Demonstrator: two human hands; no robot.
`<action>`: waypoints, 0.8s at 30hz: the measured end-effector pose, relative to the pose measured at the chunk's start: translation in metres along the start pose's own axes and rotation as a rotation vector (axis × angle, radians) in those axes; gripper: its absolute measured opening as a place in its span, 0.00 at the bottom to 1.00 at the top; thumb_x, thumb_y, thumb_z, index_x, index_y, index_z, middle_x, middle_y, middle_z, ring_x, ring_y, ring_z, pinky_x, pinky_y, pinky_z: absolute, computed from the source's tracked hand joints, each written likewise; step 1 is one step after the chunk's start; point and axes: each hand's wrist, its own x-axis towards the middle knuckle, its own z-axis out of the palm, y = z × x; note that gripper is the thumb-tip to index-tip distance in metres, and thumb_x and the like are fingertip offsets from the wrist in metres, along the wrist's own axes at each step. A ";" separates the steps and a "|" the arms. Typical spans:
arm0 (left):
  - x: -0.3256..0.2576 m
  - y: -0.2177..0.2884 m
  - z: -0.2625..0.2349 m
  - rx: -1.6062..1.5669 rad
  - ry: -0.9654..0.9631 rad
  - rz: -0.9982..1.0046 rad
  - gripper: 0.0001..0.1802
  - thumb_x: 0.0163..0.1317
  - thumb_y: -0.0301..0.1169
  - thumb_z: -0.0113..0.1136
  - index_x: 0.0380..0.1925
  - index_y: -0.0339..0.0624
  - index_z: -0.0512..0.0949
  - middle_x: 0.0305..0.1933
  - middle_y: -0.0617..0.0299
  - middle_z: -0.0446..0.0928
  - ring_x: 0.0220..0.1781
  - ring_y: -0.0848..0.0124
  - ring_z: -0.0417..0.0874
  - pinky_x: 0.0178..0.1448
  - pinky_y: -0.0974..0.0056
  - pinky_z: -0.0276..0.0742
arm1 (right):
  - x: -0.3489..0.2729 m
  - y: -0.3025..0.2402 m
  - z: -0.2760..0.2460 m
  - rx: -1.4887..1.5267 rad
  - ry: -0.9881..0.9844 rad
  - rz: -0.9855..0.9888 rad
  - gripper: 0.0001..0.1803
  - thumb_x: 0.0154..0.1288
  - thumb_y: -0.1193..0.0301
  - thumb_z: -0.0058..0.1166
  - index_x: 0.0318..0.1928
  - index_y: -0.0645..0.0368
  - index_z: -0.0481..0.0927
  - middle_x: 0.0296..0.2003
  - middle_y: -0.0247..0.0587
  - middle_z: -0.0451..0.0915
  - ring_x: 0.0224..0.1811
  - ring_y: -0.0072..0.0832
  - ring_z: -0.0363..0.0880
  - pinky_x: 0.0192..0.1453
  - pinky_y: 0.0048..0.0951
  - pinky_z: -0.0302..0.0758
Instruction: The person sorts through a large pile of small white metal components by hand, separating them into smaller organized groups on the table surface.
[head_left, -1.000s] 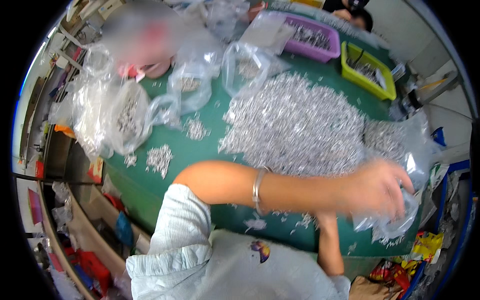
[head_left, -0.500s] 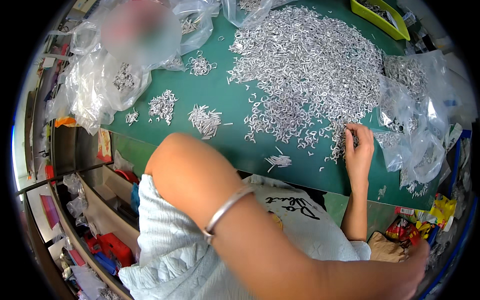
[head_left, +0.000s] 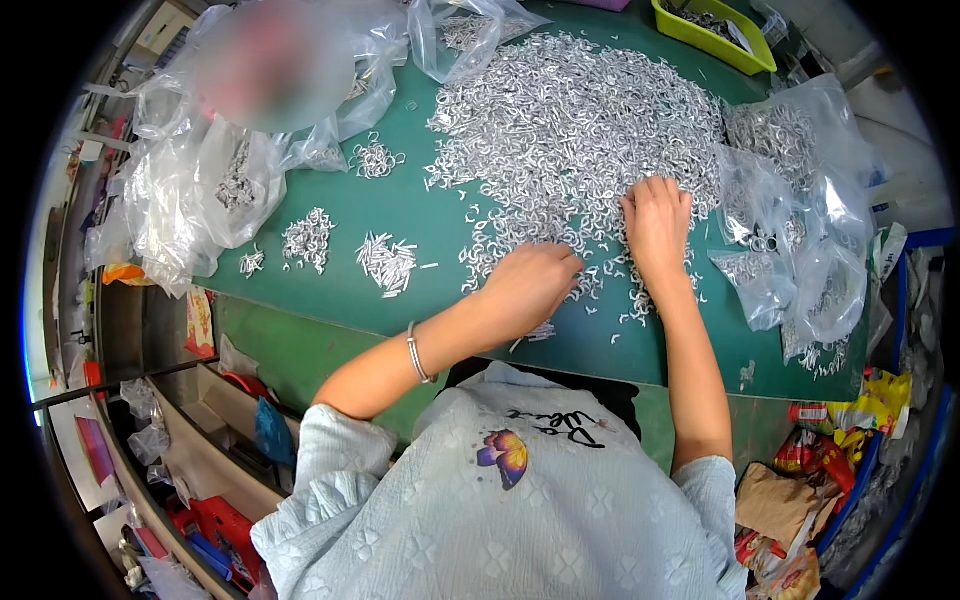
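A broad heap of small silver-grey curved metal pieces (head_left: pixel 590 110) spreads over the green tabletop. At its near left edge, my left hand (head_left: pixel 532 285) is palm down, fingers curled together; whatever they hold is hidden. A silver bangle (head_left: pixel 417 355) circles that wrist. Farther right, my right hand (head_left: pixel 658 228) rests on the near side of the heap. Its fingers are bent down among the pieces, and their tips are too small to make out. A few short metal rods (head_left: pixel 541 331) lie partly covered beneath my left hand.
Left of my hands are small piles of straight rods (head_left: pixel 387 265), curved pieces (head_left: pixel 308 240) and rings (head_left: pixel 376 158). Clear plastic bags (head_left: pixel 205 190) crowd the left; more bags of parts (head_left: pixel 790 215) lie right. A yellow-green tray (head_left: pixel 720 42) stands at the far right.
My left arm has swung from the lower right back over the table, bringing the hand to the heap's near edge. My right hand has moved farther into the heap. The view has shifted slightly.
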 end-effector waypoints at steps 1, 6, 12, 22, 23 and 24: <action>-0.001 0.000 0.000 -0.050 0.057 -0.037 0.08 0.62 0.27 0.58 0.40 0.37 0.79 0.35 0.54 0.77 0.40 0.53 0.80 0.44 0.54 0.75 | -0.003 -0.001 0.001 -0.035 -0.031 -0.017 0.03 0.61 0.73 0.58 0.33 0.59 0.79 0.33 0.40 0.76 0.42 0.37 0.73 0.49 0.40 0.65; -0.018 -0.008 0.002 -0.207 0.322 -0.217 0.08 0.59 0.22 0.60 0.39 0.36 0.80 0.33 0.53 0.78 0.36 0.54 0.80 0.40 0.56 0.76 | -0.011 0.010 -0.005 0.120 0.095 -0.031 0.03 0.61 0.75 0.57 0.34 0.59 0.77 0.33 0.39 0.76 0.42 0.37 0.73 0.49 0.40 0.64; -0.037 -0.007 0.014 -0.227 0.344 -0.230 0.09 0.57 0.19 0.62 0.38 0.35 0.80 0.35 0.53 0.79 0.38 0.55 0.80 0.44 0.58 0.76 | -0.016 0.016 -0.006 0.062 -0.048 -0.021 0.08 0.60 0.74 0.60 0.39 0.58 0.78 0.38 0.37 0.77 0.44 0.37 0.73 0.50 0.40 0.63; -0.025 -0.005 0.015 -0.219 0.340 -0.171 0.09 0.56 0.19 0.63 0.38 0.36 0.79 0.37 0.53 0.79 0.40 0.54 0.80 0.45 0.56 0.75 | -0.009 0.005 -0.016 -0.018 -0.057 0.014 0.08 0.57 0.73 0.63 0.37 0.57 0.79 0.37 0.38 0.75 0.45 0.37 0.71 0.53 0.40 0.63; -0.022 -0.005 0.016 -0.216 0.346 -0.160 0.09 0.56 0.20 0.64 0.38 0.36 0.79 0.37 0.53 0.79 0.40 0.54 0.80 0.45 0.56 0.75 | -0.005 0.003 -0.019 -0.044 -0.072 -0.006 0.07 0.56 0.72 0.62 0.35 0.57 0.80 0.37 0.37 0.75 0.46 0.36 0.71 0.54 0.40 0.63; -0.020 -0.005 0.016 -0.212 0.352 -0.148 0.09 0.56 0.20 0.64 0.38 0.36 0.79 0.37 0.53 0.79 0.40 0.54 0.80 0.45 0.56 0.75 | -0.003 0.003 -0.022 -0.066 -0.088 -0.033 0.06 0.55 0.73 0.62 0.35 0.57 0.81 0.36 0.38 0.76 0.46 0.36 0.72 0.55 0.41 0.63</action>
